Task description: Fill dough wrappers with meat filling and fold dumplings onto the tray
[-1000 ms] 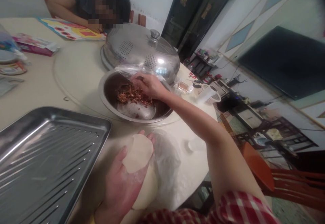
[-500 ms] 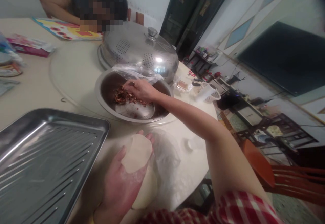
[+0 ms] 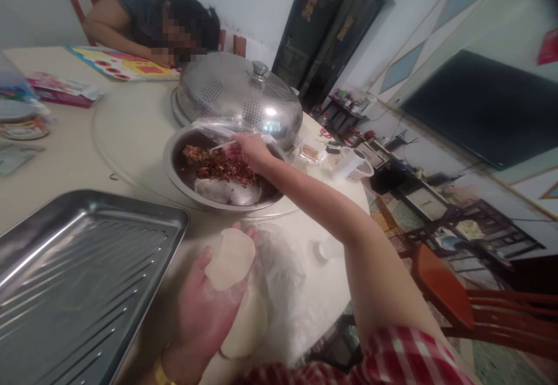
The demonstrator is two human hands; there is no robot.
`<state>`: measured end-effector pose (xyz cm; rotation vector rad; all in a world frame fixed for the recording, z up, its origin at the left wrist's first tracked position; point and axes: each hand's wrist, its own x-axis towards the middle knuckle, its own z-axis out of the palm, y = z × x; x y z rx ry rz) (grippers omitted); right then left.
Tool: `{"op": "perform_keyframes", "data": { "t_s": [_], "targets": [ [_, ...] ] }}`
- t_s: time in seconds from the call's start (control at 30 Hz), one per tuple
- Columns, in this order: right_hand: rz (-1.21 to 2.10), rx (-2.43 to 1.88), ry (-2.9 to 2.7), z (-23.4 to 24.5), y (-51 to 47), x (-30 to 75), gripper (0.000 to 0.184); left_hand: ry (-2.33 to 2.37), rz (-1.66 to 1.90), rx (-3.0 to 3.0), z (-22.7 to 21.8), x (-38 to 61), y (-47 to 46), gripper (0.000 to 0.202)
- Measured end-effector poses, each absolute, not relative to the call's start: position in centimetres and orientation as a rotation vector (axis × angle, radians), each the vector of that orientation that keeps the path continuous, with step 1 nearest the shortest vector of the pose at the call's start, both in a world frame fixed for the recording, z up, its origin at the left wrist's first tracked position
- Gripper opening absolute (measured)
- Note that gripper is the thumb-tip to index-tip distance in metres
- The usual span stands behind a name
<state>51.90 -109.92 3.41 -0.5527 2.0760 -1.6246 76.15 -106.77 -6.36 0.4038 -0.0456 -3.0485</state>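
On the palm of my left hand [image 3: 209, 309] lies a round, pale dough wrapper [image 3: 231, 259], with the thumb and fingertips around its edge. Below that hand, more dough wrappers [image 3: 246, 321] rest on the table beside a clear plastic bag [image 3: 281, 263]. My right hand [image 3: 250, 151] reaches into a steel bowl [image 3: 172, 167] over reddish-brown minced filling [image 3: 224, 167]. Its fingers are closed around a thin pale utensil [image 3: 221, 146], whose kind I cannot make out. Crumpled plastic film [image 3: 213, 126] hangs over the bowl's far rim.
A ridged metal tray [image 3: 87, 268] is at the left. Behind the bowl stands a large domed steel lid [image 3: 235, 88]. Across the table a person [image 3: 131, 18] leans over a colourful sheet [image 3: 117, 65]. A white roll [image 3: 349, 164] and an orange chair [image 3: 440, 280] are at right.
My right hand has shifted slightly right within the bowl, and a thin pale utensil now shows at its fingers. More filling is visible at the left. The left hand still holds the wrapper.
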Motion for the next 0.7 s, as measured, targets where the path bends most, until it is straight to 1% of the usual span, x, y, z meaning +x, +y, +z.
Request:
{"op": "perform_keyframes", "data": {
  "t_s": [0.1, 0.2, 0.3, 0.37, 0.47, 0.6, 0.7],
  "targets": [
    [-1.786, -0.469, 1.958, 4.6, -108.0, 51.5, 0.024, -0.043, -2.972, 0.391, -6.3, 76.0, -107.1, 0.043],
    [-1.955, -0.443, 1.868, 5.6, -104.3, 52.4, 0.022, -0.039, -2.896, 0.534, -5.3, 75.7, -107.3, 0.042],
    [-1.963, -0.482, 1.883, 5.6, -99.6, 55.6, 0.019, -0.005, -2.805, 0.774, -4.0, 75.4, -107.3, 0.046],
    [-1.954, -0.491, 1.891, 4.7, -96.7, 58.4, 0.020, -0.005, -2.769, 0.846, -3.2, 75.2, -107.1, 0.049],
    [-1.928, -0.501, 1.906, 2.4, -93.7, 62.2, 0.023, -0.049, -2.781, 0.779, -2.4, 75.2, -106.6, 0.047],
    [-1.932, -0.658, 1.960, -0.5, -91.6, 65.2, 0.038, -0.096, -2.849, 0.704, -2.2, 75.5, -106.1, 0.048],
    [-1.926, -0.838, 2.070, -1.4, -90.7, 66.0, 0.036, -0.170, -2.905, 0.642, -2.3, 75.6, -106.0, 0.052]
  ]
}}
